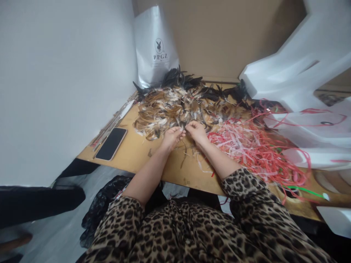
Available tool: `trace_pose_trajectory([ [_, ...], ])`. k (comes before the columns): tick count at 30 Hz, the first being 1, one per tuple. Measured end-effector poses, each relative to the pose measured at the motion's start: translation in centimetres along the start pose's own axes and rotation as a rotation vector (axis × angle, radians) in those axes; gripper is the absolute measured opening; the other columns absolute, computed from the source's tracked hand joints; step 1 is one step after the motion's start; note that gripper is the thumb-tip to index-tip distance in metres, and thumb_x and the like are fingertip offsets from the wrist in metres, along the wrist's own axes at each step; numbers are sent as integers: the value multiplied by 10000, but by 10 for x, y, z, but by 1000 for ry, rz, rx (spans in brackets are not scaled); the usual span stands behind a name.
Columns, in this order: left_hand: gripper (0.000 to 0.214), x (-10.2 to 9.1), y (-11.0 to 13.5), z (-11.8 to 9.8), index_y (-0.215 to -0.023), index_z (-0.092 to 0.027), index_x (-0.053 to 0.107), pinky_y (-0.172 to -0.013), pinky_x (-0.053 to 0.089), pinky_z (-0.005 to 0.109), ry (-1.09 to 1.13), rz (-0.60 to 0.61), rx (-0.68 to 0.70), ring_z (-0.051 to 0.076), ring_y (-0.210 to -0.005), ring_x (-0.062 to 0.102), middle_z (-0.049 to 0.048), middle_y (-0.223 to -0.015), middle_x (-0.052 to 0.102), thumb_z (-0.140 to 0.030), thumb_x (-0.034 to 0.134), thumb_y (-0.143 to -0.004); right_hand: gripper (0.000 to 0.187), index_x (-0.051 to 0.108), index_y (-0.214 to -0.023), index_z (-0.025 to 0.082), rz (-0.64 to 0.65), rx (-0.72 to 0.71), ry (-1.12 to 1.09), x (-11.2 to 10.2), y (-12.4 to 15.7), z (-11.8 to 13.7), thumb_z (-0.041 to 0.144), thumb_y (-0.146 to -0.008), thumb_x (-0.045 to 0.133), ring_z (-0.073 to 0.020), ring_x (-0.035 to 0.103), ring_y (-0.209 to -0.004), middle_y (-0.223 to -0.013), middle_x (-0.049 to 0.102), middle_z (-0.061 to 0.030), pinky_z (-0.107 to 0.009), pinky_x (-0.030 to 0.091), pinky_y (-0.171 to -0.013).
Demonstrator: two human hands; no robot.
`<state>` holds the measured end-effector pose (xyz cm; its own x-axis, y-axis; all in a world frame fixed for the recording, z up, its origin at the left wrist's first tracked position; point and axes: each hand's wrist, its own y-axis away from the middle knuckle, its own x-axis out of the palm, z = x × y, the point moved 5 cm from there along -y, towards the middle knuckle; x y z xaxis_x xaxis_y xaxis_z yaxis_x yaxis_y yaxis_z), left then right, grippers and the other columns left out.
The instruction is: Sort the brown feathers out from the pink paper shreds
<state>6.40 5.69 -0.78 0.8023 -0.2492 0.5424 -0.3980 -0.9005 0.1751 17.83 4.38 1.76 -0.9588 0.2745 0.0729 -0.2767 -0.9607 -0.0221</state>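
Observation:
My left hand [173,137] and my right hand [196,132] are almost touching at the near edge of a heap of feathers [164,106]. Fingers and thumb are pinched together on both hands. Whatever lies between the fingertips is too small and blurred to make out. The feathers are brown, cream and white in front, with black ones [178,78] at the back. Thin dark strands [184,155] lie on the table below my hands. To the right of my right hand is a tangled pile of red, pink and white ribbon strips [246,146].
A phone [111,144] lies at the left of the wooden table [142,160], beside thin sticks along the wall. A silver bag [156,47] stands at the back. White molded pieces [296,62] crowd the right side. A green strip [307,190] lies near the right front edge.

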Motion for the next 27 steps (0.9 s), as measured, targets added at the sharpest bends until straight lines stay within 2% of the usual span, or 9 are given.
trace_pose_trajectory([
  [5,143,-3,-1,-2,-727,-117,534,-464,349,107,110,40,-75,9,-507,484,-10,-651,582,-125,665,-669,285,542,-717,169,219,115,-232,1,-2,3,349,-579,714,-45,353,-400,-526,487,59,-194,207,-390],
  [10,102,0,2,-2,-733,-113,542,-454,344,98,147,126,-143,6,-511,471,-4,-658,564,-103,635,-694,314,579,-767,154,367,139,-231,-2,-1,7,331,-566,743,-37,361,-416,-523,495,59,-186,224,-408],
  [15,91,1,4,0,-739,-107,565,-454,345,93,91,176,-168,1,-503,459,-2,-663,560,-114,643,-692,308,543,-679,153,403,115,-151,0,0,5,343,-555,752,-38,361,-404,-493,514,48,-183,230,-408],
  [20,101,3,5,1,-722,-104,572,-430,335,79,86,237,-180,0,-496,454,0,-658,548,-131,659,-677,298,514,-640,152,428,121,-169,1,2,7,308,-560,755,-36,357,-403,-483,508,49,-181,223,-415],
  [24,127,7,9,0,-733,-98,565,-386,273,60,158,309,-261,-18,-461,413,-9,-640,520,-108,668,-658,292,524,-656,153,520,151,-214,1,5,11,297,-559,759,-39,362,-416,-476,486,58,-184,226,-431],
  [27,128,7,10,1,-736,-107,561,-377,266,66,171,302,-302,-17,-447,408,-11,-630,519,-86,660,-657,293,525,-629,149,528,138,-196,0,5,11,314,-562,757,-38,355,-414,-455,463,61,-188,225,-434],
])
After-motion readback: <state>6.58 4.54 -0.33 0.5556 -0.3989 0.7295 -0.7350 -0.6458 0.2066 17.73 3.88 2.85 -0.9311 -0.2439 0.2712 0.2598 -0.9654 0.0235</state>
